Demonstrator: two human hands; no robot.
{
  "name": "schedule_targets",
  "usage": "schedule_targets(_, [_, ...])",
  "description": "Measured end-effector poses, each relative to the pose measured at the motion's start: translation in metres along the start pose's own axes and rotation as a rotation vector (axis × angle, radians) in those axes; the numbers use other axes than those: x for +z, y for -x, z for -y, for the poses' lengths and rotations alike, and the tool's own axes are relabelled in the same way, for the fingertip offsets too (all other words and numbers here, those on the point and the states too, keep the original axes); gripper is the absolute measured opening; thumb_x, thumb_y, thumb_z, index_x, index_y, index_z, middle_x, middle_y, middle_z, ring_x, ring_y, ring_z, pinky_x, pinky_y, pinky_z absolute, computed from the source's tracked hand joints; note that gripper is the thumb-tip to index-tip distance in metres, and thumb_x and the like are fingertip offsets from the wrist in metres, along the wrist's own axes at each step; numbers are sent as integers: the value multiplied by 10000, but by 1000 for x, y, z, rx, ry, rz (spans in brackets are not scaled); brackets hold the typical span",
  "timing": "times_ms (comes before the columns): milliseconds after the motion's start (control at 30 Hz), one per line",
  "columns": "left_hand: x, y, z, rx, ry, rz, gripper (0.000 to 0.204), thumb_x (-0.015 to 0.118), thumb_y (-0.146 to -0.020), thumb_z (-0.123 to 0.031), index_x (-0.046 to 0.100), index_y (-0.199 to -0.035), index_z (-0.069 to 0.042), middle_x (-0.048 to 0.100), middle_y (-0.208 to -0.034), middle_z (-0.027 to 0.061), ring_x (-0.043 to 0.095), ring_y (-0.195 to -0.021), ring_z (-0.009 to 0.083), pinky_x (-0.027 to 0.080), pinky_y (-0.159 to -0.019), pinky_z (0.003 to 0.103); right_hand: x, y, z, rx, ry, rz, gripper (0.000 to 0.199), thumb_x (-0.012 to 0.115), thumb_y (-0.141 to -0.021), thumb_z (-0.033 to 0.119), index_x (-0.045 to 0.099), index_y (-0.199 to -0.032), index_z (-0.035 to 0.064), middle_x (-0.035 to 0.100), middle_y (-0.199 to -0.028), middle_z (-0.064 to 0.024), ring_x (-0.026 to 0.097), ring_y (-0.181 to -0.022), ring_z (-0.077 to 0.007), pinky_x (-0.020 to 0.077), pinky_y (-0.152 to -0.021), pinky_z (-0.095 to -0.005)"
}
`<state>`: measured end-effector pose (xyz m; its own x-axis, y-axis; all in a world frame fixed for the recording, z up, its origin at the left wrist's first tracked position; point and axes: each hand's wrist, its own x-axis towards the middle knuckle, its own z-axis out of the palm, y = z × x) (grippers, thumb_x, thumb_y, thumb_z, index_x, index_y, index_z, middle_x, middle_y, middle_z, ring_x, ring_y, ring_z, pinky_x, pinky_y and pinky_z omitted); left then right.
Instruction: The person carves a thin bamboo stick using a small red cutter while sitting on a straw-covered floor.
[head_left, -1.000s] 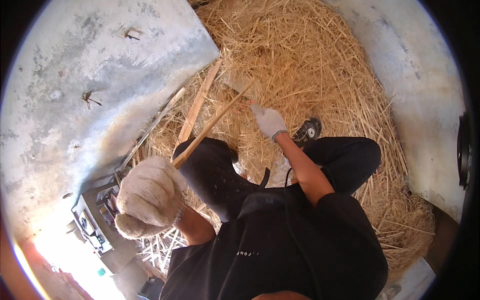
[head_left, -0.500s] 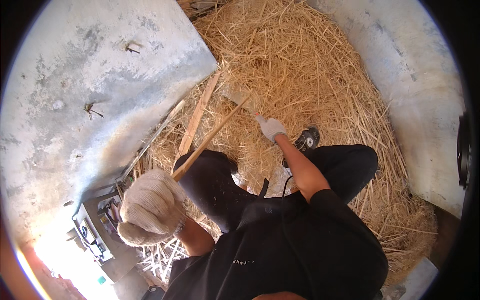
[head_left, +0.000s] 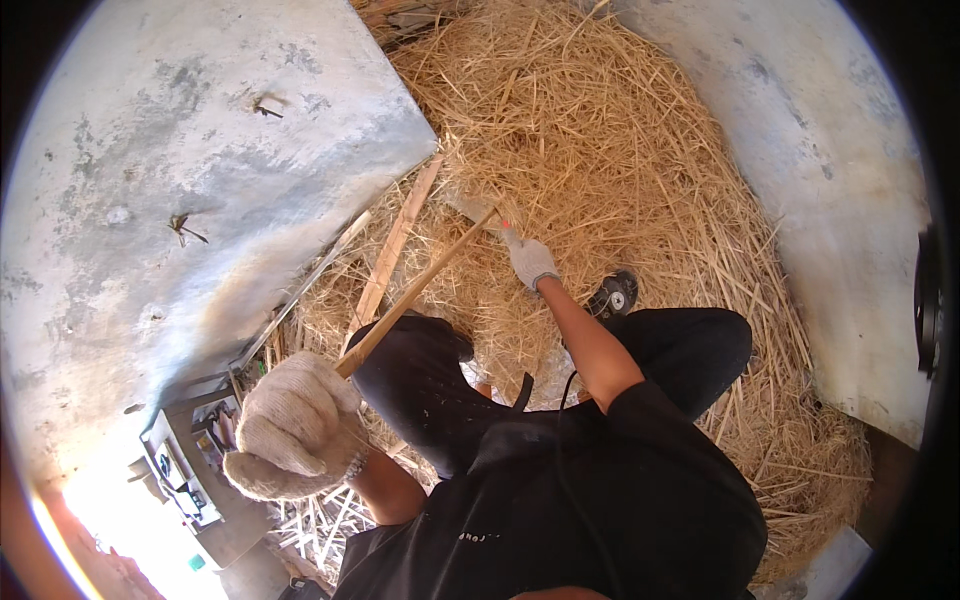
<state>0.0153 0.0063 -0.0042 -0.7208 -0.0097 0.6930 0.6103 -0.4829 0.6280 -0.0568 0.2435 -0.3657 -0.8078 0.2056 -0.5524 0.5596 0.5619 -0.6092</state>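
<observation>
Wooden stick [head_left: 418, 290], in left fingers [head_left: 298, 405], near right fingers [head_left: 524, 252]

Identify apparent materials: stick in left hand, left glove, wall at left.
Stick: likely wood or bamboo, apparently uncoated; bare tan surface.
Left glove: probably knitted cotton or similar yarn, matte; ribbed texture.
Left wall: perhaps plaster or concrete, worn finish; grey blotches on white.

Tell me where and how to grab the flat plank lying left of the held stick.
Grip the plank near its middle, across its narrow width, probably best from above and slightly right: it lies long and flat, the wall rises to its left, and its near end is crowded by the stick and left knee.
</observation>
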Motion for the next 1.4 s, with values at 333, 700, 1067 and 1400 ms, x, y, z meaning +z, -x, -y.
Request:
schedule_targets(333, [-24, -9, -3, -43, 85, -137, 557, 383, -1063, -391, 445, -555, -171, 333, -466, -19, 276, -427, 133, 338, -476, 323, 19, -7, -13, -174, -33, 2, 768, 317, -1016, 664, 687, -1125, 0, 688, -1064, -294, 649, -1018, -476, 485, -886, -522])
schedule_targets(700, [-20, -3, -3, -42, 12, 11, 566, 397, -1059, -399, 491, -545, -183, 370, -461, -46, 323, -400, 112, 397, -435, 283, -6, 37, -21, -90, -161, -103, 672, 470, -1004, 599, 648, -1198, -19, 686, -883, -247, 678, -849, -375, 501, -753, -462])
schedule_targets(1067, [-17, -43, 21, -87, 346, 908, 545, 417, -1019, -334, 527, -544, -89, 468, -487, 3, 471, -378, 168, 485, -424, 341, 0, 31, -13, -70, -169, -87, 685, 428, -1026, 602, 660, -1164, -27, 629, -785, -231, 609, -751, -368, 489, -733, -470])
schedule_targets(1400, [-11, -20, 5, -73, 140, 493, 596, 420, -1048, -422, 559, -551, -124, 456, -468, -24, 460, -380, 130, 478, -411, 307, -33, 143, 56, -657, -390, 147, 615, 480, -1030, 562, 589, -851, -16, 541, -662, -167, 574, -651, -260, 477, -649, -371])
